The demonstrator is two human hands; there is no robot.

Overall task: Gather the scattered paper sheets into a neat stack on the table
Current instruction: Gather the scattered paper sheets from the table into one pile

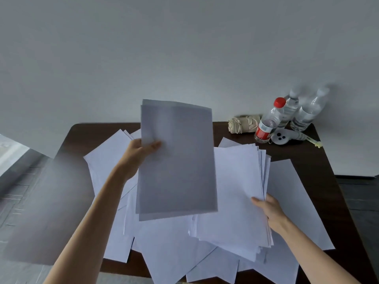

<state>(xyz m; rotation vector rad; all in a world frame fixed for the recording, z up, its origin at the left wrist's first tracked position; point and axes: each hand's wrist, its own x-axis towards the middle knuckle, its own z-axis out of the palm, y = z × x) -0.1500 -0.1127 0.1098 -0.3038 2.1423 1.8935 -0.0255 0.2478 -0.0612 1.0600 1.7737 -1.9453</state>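
My left hand (141,149) pinches a couple of white sheets (177,160) by their left edge and holds them upright above the table, thumb on the near face. My right hand (270,210) grips the right edge of a thick, roughly squared stack of sheets (235,193), thumb on top, fingers underneath. Several loose white sheets (168,249) lie fanned across the dark wooden table (320,160) under and around both hands, some overhanging the near edge. One single sheet (295,197) lies to the right of the stack.
At the table's far right corner stand three clear plastic bottles, one with a red cap (268,121), beside a folded beige umbrella (244,123) and a white controller (287,137). A plain wall rises behind the table. Grey floor shows left and right.
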